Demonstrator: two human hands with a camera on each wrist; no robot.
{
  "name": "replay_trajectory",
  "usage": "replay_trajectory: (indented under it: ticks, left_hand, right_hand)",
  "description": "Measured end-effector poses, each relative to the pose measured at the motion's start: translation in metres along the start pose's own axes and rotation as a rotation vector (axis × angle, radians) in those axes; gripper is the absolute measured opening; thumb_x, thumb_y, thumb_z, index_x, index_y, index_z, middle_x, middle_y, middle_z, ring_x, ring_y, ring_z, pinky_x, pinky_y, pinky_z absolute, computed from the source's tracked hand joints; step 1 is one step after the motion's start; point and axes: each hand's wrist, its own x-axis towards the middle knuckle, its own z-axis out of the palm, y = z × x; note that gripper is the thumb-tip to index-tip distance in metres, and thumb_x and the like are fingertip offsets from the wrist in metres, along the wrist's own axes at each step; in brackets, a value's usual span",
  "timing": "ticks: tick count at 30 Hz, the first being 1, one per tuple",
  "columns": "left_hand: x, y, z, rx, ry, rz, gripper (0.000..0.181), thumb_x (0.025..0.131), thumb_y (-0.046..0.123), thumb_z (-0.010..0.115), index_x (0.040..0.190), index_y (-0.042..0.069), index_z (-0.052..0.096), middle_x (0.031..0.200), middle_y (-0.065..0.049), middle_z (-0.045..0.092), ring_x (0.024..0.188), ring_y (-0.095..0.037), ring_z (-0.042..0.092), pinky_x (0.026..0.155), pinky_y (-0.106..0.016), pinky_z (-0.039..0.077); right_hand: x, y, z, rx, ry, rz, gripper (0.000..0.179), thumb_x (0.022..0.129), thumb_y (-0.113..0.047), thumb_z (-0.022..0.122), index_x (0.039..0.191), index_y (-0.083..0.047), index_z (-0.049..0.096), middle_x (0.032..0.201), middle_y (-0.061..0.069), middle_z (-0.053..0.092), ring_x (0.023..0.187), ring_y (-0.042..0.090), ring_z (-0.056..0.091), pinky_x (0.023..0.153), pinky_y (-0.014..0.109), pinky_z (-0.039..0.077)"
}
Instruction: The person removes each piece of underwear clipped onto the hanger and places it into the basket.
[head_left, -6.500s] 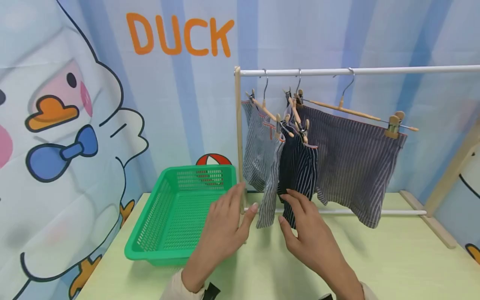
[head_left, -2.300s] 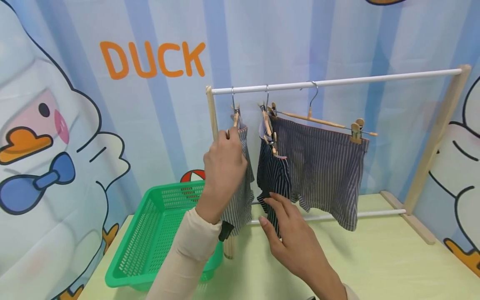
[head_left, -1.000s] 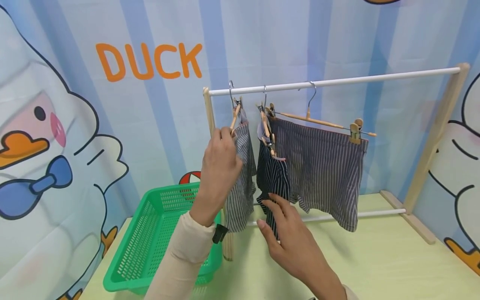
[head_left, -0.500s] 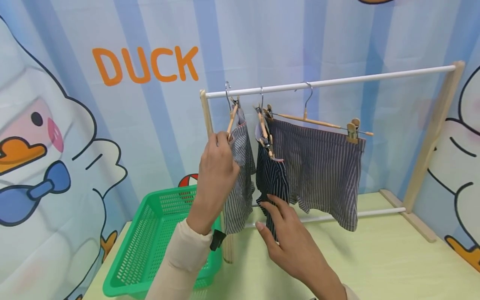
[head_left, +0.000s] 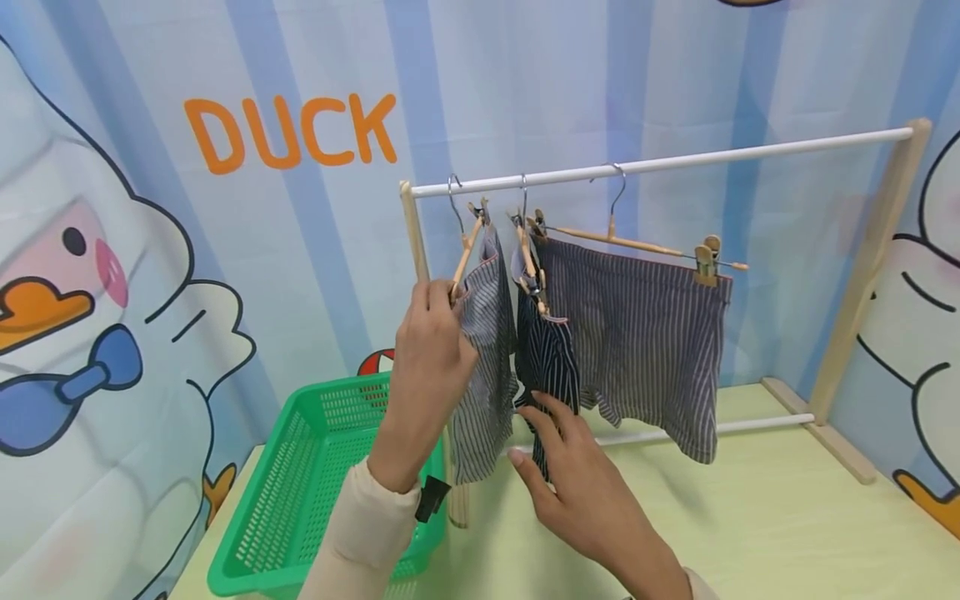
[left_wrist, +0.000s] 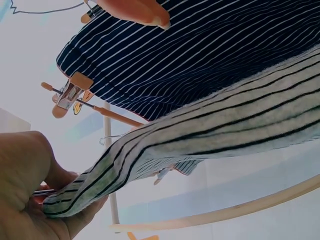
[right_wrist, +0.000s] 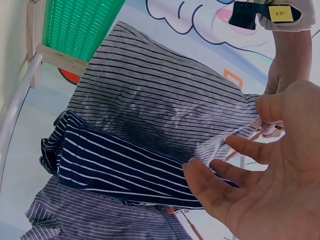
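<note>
My left hand (head_left: 431, 358) grips the front end of a wooden clip hanger (head_left: 468, 254) and the waistband of light grey striped shorts (head_left: 486, 367). In the left wrist view, thumb and fingers pinch the waistband of these shorts (left_wrist: 210, 122). The hanger's metal hook (head_left: 454, 200) appears in front of the white rail (head_left: 570, 175), near its left end. My right hand (head_left: 581, 483), fingers loosely spread, is beside the navy striped shorts (head_left: 546, 358) on a second hanger; in the right wrist view its fingertips are close to this cloth (right_wrist: 125, 165). Whether they touch it is unclear.
Purple-grey striped shorts (head_left: 637, 333) hang from a third hanger farther right. A green plastic basket (head_left: 258, 500) stands on the pale yellow table (head_left: 765, 525), left of the wooden rack post (head_left: 414, 233). The rack's lower bar (head_left: 757, 423) runs behind the clothes. A duck-printed curtain surrounds everything.
My left hand has taken hold of the left hanger, whose hook rose above the rail and then came down in front of it with the shorts. My right hand has stayed near the navy shorts.
</note>
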Motion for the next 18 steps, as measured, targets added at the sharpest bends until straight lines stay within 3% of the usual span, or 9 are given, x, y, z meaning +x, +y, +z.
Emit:
replay_trajectory:
  ticks: [10,18]
  left_hand:
    - [-0.015,-0.004,-0.001,-0.029,0.020,0.001,0.017,0.100,0.000,0.052,0.116,-0.005,0.058,0.105,-0.021,0.058,0.084,-0.031,0.066,0.066,-0.036,0.059]
    - [-0.030,-0.009,-0.006,-0.049,0.041,-0.034,0.017,0.099,0.000,0.054,0.114,-0.005,0.058,0.107,-0.022,0.059,0.075,-0.031,0.063,0.061,-0.037,0.056]
  right_hand:
    - [0.000,0.002,0.001,-0.008,0.021,-0.005,0.049,0.102,-0.039,0.055,0.142,-0.011,0.050,0.153,0.009,0.041,0.138,0.030,0.046,0.100,0.049,0.050]
    - [0.001,0.002,-0.001,-0.001,0.003,0.012,0.050,0.102,-0.040,0.053,0.145,-0.014,0.047,0.155,0.008,0.040,0.141,0.028,0.044,0.100,0.048,0.051]
